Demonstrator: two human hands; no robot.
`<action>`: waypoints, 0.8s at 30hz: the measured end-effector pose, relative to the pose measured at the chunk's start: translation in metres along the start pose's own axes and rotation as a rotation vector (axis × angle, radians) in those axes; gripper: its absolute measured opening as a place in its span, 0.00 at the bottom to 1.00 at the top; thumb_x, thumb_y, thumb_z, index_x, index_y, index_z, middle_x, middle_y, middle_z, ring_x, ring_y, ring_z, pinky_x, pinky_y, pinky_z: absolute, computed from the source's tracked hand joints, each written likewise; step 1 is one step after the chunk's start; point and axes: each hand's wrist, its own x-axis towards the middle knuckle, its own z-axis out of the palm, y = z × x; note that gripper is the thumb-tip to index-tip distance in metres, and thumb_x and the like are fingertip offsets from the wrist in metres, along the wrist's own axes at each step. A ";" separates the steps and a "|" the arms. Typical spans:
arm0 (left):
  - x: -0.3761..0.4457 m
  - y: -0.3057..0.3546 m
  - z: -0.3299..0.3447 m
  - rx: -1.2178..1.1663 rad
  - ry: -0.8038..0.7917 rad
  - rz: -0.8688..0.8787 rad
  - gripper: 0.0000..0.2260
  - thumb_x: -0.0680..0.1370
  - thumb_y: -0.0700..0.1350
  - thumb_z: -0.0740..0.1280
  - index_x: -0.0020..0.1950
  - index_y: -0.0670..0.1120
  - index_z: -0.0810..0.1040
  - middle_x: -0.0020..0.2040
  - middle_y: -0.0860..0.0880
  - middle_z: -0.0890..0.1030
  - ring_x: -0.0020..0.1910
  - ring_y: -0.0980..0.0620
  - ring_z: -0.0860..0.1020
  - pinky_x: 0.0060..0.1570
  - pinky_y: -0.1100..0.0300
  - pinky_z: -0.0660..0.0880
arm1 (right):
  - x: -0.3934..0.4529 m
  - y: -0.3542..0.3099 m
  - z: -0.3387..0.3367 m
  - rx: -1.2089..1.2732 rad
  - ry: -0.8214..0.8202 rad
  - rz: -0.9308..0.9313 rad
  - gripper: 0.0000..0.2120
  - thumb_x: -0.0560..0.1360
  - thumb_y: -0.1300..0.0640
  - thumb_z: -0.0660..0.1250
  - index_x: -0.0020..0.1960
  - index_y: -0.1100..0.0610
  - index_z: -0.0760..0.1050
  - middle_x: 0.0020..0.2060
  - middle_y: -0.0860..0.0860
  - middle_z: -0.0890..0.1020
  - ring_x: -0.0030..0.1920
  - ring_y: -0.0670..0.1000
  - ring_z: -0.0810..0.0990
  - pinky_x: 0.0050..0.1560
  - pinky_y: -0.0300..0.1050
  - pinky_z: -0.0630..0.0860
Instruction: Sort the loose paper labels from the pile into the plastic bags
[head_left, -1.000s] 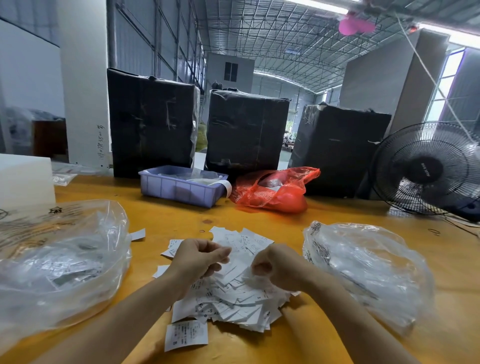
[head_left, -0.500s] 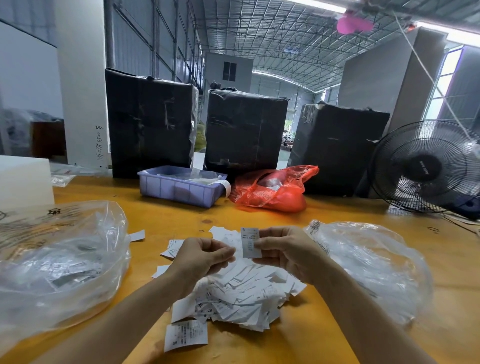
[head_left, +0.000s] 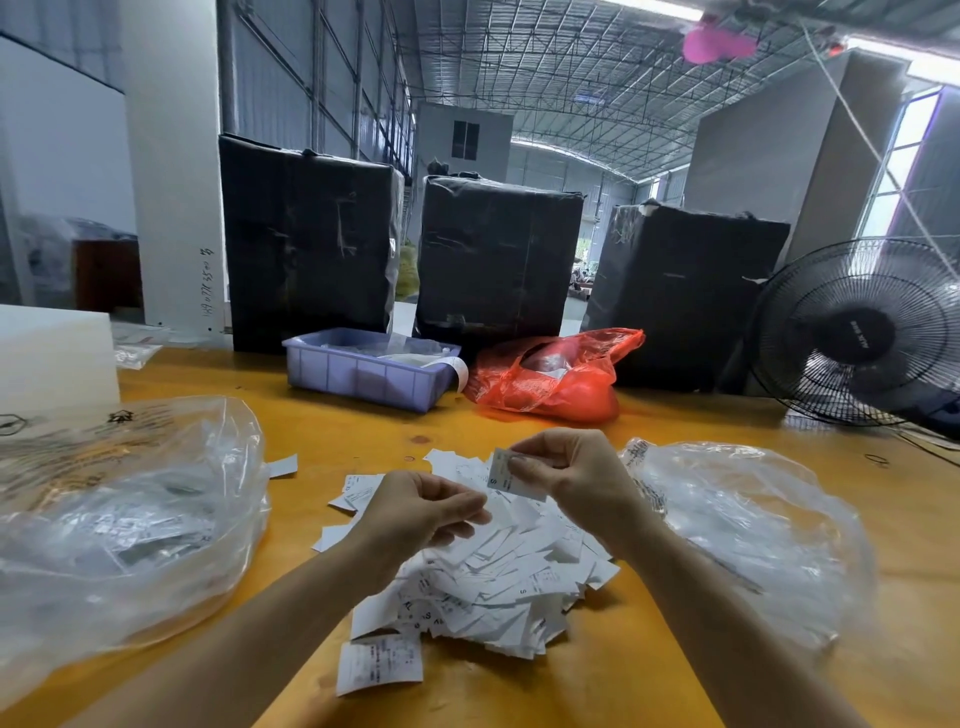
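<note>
— Where is the label (head_left: 506, 475) sitting right now?

— I'm seeing it pinched in the right hand (head_left: 574, 480), thumb and fingers clamped on its right part, lifted just above the far end of the pile (head_left: 498, 566). It's hanging with its long axis tilted, top edge up and to the left, lower corner down toward the wrist. I'm reading what looks like an "S" on it, though the print is small.

— And the left hand (head_left: 421, 514)?

— It's hovering over the near-left part of the pile, fingers loosely curled with the thumb close to the fingertips. I'm not making out any paper in that grip, so I'm calling it empty — only as a judgement.

— So which bag is this one heading for?

— That's what I'm weighing. The right plastic bag (head_left: 737, 530) is lying just beside the right hand, its rumpled mouth edge close to the knuckles. The left plastic bag (head_left: 124, 525) is lying well apart from it, across the pile and past the left hand. If the mark belongs right, I'm expecting a short sideways carry with the same grip. If it belongs left, I'm expecting a pass to the left hand, which is nearer that bag.

— Anything in the way on the worktop (head_left: 623, 691)?

— Only loose labels fringing the pile — nothing tall.
</note>
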 end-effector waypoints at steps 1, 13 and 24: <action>0.000 0.000 0.000 -0.002 -0.002 -0.005 0.06 0.73 0.41 0.72 0.45 0.39 0.82 0.40 0.45 0.85 0.31 0.58 0.80 0.32 0.68 0.75 | 0.000 0.000 0.000 -0.022 0.004 -0.013 0.04 0.73 0.65 0.70 0.47 0.63 0.81 0.38 0.52 0.83 0.34 0.40 0.79 0.37 0.34 0.76; -0.002 0.004 -0.002 -0.046 -0.086 -0.075 0.06 0.70 0.45 0.72 0.43 0.43 0.84 0.42 0.47 0.85 0.35 0.57 0.81 0.35 0.66 0.75 | 0.000 0.002 0.002 -0.175 -0.002 -0.122 0.05 0.73 0.65 0.70 0.48 0.63 0.82 0.43 0.56 0.84 0.45 0.51 0.82 0.47 0.40 0.78; -0.002 0.004 -0.006 -0.092 -0.105 -0.091 0.10 0.62 0.49 0.74 0.39 0.45 0.85 0.42 0.46 0.85 0.34 0.56 0.82 0.34 0.67 0.76 | -0.001 0.002 0.004 -0.205 -0.011 -0.154 0.04 0.72 0.65 0.71 0.46 0.62 0.83 0.40 0.53 0.84 0.43 0.48 0.82 0.47 0.41 0.79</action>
